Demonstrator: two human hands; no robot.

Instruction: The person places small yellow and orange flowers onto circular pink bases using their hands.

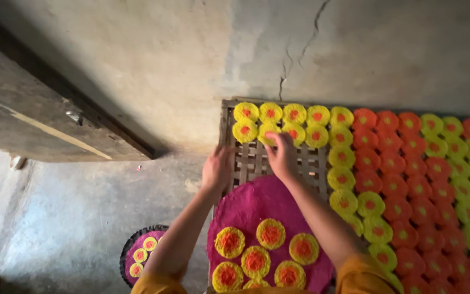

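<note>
Over bare lattice tray (248,163) — hands (282,157), yellow discs (270,113)

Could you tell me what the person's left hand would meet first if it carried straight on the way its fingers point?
Probably the left edge of the woven bamboo tray: the left hand points up along it, with the wall beyond. Depth is unclear.

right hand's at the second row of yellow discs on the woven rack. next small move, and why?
Probably: let go of the round yellow disc with the orange centre and draw the right hand back to the magenta round tray for another. The disc already sits in line with its row, bare lattice of the woven bamboo rack lies below it, and the tray holds more discs. The left hand rests at the rack's edge.
</note>
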